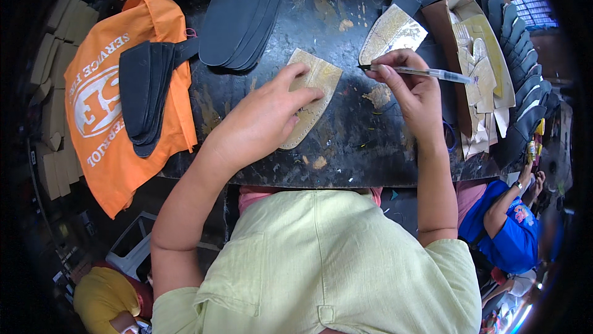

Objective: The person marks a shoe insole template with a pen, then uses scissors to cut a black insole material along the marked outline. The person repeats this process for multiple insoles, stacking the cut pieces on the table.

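My left hand [265,111] rests over a tan, worn template [321,80] with small holes along its edge. Its fingers are spread and touch the surface; part of the template is hidden under them. Pinched in my right hand [414,87] is a clear-barrelled pen [454,76], its dark tip pointing left. Just beyond that hand lies a second tan template [392,28] with a shiny, scuffed face, close to the pen tip. Both templates are on the worn black table [352,161].
Stacked dark shoe-shaped pieces [238,28] lie at the far left. More dark pieces [145,93] sit on an orange cloth bag [92,111]. At right stand a cardboard box [451,56] of tan templates and a row of dark pieces [525,87]. A person in blue [509,229] is beyond.
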The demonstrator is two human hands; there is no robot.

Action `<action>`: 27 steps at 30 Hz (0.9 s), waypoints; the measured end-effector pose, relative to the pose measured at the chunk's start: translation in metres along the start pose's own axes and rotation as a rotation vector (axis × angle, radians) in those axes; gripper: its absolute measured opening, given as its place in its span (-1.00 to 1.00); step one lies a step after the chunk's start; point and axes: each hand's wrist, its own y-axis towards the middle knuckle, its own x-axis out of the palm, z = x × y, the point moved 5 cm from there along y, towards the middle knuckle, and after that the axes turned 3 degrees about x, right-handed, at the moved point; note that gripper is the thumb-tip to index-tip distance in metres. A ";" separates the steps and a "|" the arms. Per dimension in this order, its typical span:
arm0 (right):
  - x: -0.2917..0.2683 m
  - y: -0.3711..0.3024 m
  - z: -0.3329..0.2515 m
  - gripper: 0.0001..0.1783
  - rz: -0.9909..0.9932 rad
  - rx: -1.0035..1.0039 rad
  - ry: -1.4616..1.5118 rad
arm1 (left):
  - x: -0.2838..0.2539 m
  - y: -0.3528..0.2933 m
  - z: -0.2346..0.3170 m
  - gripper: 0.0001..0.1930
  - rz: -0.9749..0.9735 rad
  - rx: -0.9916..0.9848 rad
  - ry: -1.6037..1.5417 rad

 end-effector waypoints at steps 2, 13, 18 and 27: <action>0.009 0.004 0.003 -0.82 -0.004 -0.004 -0.001 | 0.001 -0.001 -0.001 -0.49 -0.006 -0.003 -0.001; 0.041 0.001 -0.011 -0.86 -0.203 0.036 -0.226 | -0.007 0.006 -0.018 -0.46 -0.023 0.064 -0.104; 0.049 -0.029 -0.019 -0.86 -0.366 0.031 -0.239 | -0.008 0.005 -0.023 -0.42 -0.130 0.009 -0.306; 0.054 -0.051 -0.001 -0.90 -0.188 -0.147 -0.298 | -0.005 0.000 -0.017 -0.48 -0.080 0.152 -0.165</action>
